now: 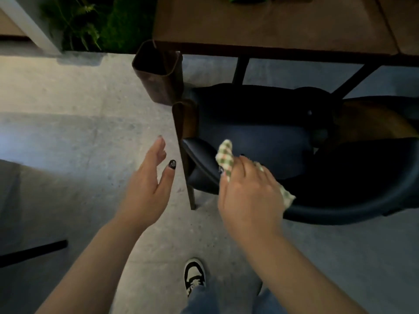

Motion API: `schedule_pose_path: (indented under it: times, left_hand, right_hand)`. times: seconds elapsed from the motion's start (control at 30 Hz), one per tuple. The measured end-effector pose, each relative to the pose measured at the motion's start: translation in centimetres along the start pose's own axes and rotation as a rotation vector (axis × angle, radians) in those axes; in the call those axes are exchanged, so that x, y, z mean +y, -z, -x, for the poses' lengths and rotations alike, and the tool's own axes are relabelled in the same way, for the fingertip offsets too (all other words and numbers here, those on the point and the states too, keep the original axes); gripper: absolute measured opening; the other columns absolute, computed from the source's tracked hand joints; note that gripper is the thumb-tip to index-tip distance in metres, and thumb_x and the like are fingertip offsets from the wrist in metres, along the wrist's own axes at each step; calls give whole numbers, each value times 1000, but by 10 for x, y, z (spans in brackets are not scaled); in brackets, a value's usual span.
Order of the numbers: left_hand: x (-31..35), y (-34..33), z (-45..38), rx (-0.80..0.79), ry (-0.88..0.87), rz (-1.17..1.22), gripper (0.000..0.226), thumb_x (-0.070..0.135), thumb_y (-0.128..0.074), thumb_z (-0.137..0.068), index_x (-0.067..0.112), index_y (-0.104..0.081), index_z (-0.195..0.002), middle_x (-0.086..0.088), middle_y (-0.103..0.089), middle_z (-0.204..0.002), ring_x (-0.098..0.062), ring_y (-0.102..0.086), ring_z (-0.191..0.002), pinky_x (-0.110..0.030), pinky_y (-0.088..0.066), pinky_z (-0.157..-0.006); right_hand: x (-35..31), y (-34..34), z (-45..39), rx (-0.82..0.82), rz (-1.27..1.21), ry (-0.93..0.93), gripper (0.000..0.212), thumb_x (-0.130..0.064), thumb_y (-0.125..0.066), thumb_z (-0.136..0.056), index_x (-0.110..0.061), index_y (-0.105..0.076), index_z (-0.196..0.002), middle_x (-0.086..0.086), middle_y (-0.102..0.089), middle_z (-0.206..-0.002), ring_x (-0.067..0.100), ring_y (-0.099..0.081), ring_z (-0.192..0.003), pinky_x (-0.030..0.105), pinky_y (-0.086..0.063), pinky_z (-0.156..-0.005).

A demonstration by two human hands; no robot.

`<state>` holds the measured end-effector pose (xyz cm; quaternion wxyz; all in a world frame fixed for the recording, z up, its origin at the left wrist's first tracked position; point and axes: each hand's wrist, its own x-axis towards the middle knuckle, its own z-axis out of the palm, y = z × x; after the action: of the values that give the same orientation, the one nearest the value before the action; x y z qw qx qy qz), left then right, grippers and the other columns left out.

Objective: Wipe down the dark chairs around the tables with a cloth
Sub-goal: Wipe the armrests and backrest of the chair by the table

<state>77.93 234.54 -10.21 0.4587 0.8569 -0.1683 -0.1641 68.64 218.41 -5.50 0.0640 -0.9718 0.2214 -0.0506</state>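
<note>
Head view, chair-wiping in progress. The right hand (247, 189) lies palm-down over a checked cloth (224, 158), fingers curled round it, pressing it on the curved backrest of a dark chair (249, 141) that is tucked partly under a wooden table (272, 26). The left hand (149, 177) hangs free above the floor (68, 109), fingers straight and holding nothing. The cloth is bunched — one end sticks up past the knuckles, another trails out at the rim. Likely faults: the loose wad slides off the narrow rounded rim, leaving the hand rubbing bare upholstery; or, with nothing steadying the chair, a hard stroke pushes it against the table leg (240, 69).
</note>
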Motion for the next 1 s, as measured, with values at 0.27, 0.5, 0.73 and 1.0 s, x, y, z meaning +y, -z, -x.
schedule_pose_path:
  times: [0.27,0.5,0.73,1.0]
  left_hand:
    - [-7,-8,-21,166,412,496,34,27,-40,-103,24,-51,-135,4,-59,-133,-8,-57,-119,-44,-42,-107]
    - [35,-25,-82,314,697,844,40,35,-38,-102,20,-53,-135,2,-60,-131,-9,-58,-114,-35,-48,-95]
    - [53,-41,-127,193,894,712,39,44,-51,-93,20,-75,-73,-5,-74,-74,-22,-69,-69,-31,-55,-67]
    - [57,-42,-124,348,823,696,30,20,-50,-92,30,-74,-76,3,-72,-72,-7,-67,-62,-17,-48,-51]
  right_hand:
    - [-81,-24,-90,-279,-4,98,53,-21,-31,-102,8,-19,-145,28,-28,-149,37,-29,-138,42,-25,-115]
    - [-81,-59,-187,-447,-439,-244,42,-22,-44,-98,-1,-46,-134,17,-48,-135,31,-47,-122,33,-43,-90]
    - [-49,-119,-248,-791,-1159,-703,39,-21,-32,-102,-2,-49,-132,21,-54,-130,33,-54,-117,40,-46,-98]
    - [-32,-122,-187,-677,-1260,-827,34,-29,-40,-99,-6,-65,-103,21,-66,-106,31,-63,-97,44,-50,-91]
